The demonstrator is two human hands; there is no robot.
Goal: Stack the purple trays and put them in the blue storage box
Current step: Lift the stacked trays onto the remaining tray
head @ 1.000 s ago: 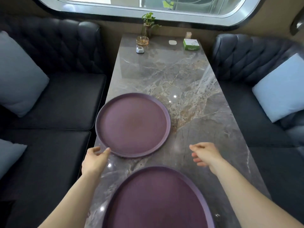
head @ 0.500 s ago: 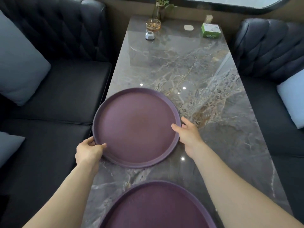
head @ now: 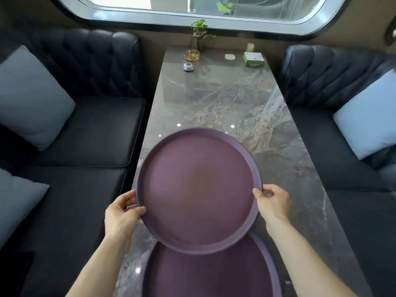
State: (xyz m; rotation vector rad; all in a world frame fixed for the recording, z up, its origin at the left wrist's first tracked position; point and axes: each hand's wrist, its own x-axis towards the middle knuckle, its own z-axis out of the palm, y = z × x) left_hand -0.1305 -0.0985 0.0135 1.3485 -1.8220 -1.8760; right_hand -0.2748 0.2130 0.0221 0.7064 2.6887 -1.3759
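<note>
Both hands, left (head: 123, 213) and right (head: 273, 202), grip the top tray (head: 198, 189) by its rim, above the table's (head: 246, 108) near end, overlapping the second tray (head: 210, 273). Stacking unfinished; no blue box visible.

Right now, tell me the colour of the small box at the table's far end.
Green, with a white top; the box shows in the head view.

Restaurant-style booth: marble table (head: 225, 108) between tufted dark sofas (head: 96, 67), cushions (head: 30, 99), rounded window (head: 192, 9), tissue box (head: 253, 59)
</note>
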